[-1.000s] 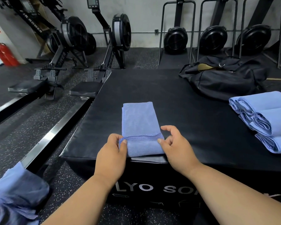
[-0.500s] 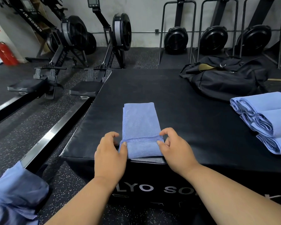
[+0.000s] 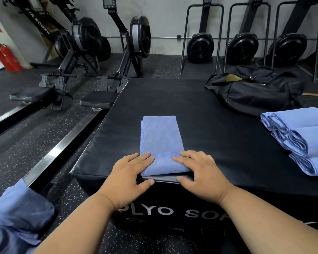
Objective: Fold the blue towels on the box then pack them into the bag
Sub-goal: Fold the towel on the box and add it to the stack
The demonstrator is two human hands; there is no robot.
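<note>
A blue towel (image 3: 161, 140) lies folded into a narrow strip on the black padded box (image 3: 218, 129), its near end at the box's front edge. My left hand (image 3: 128, 173) rests with straight fingers on the towel's near left corner. My right hand (image 3: 202, 171) lies flat on the near right corner, thumb under the box's edge flap. Three folded blue towels (image 3: 301, 138) lie stacked at the right of the box. The black bag (image 3: 253, 90) sits open at the far right corner of the box.
A heap of unfolded blue cloth (image 3: 15, 219) lies at the lower left, off the box. Rowing machines (image 3: 92, 52) stand on the speckled floor to the left and along the back wall. Red fire extinguishers (image 3: 5, 57) stand at far left.
Both hands went from pinching the towel's stitched hem with curled fingers to lying flat on its near end. The towel stays in place.
</note>
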